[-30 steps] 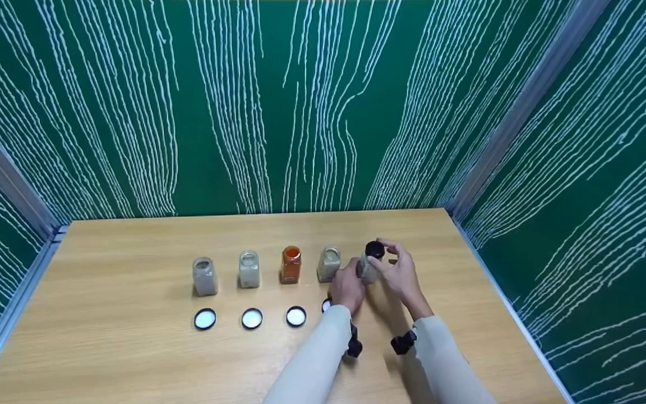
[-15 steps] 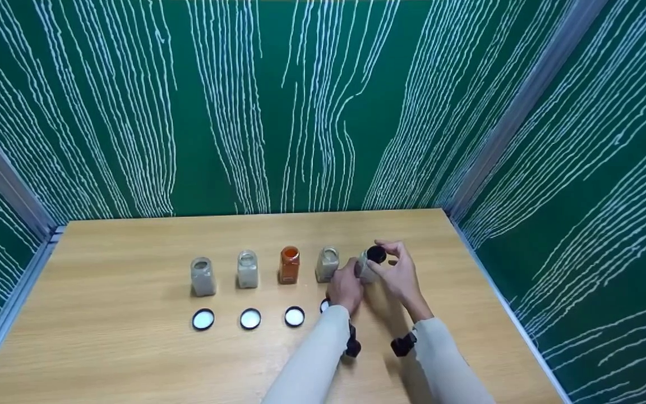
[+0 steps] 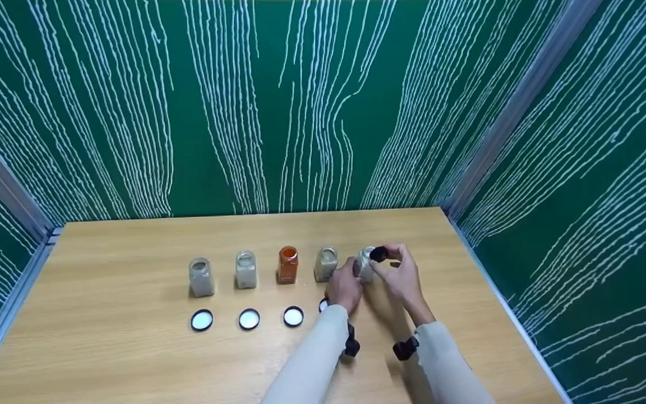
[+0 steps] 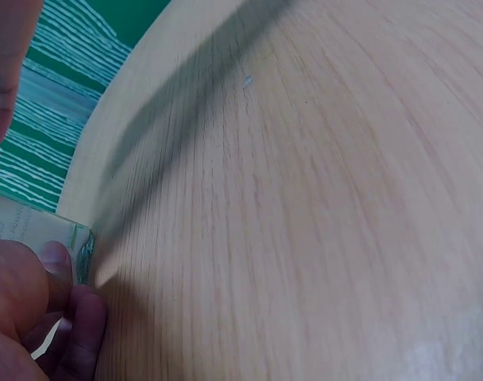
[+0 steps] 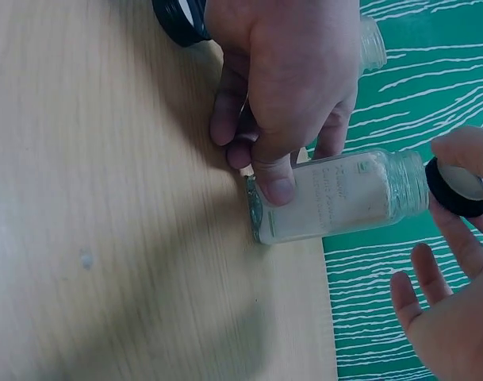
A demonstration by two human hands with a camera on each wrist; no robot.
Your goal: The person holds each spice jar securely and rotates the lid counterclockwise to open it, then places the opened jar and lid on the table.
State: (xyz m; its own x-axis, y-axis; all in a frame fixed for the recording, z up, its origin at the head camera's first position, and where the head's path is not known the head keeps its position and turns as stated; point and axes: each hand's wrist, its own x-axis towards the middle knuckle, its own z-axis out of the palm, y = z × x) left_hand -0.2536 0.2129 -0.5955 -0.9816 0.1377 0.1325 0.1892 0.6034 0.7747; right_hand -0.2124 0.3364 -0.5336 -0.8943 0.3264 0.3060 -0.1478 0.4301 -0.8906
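Observation:
A clear glass spice jar (image 5: 336,198) of pale powder stands upright at the right end of a row, its threaded mouth uncovered. My left hand (image 3: 345,287) grips it low down, the thumb flat on its embossed side in the right wrist view. My right hand (image 3: 403,279) pinches a black screw lid (image 5: 455,190) between thumb and fingers. Tilted off the mouth, that lid shows its pale inner side, close beside the rim. Part of the same jar (image 4: 35,226) shows at the edge of the left wrist view, behind the left thumb.
Left of the hands stand several open jars, including an orange one (image 3: 287,266) and a pale one (image 3: 326,265). Before them lie upturned lids (image 3: 293,316), one partly hidden by the left wrist. Green panels (image 3: 356,168) with white streaks border the wooden table (image 3: 132,359).
The lid has come off the right-end jar's mouth, tilting and shifting right in my right hand. The jar's rim now shows. My left hand keeps its hold.

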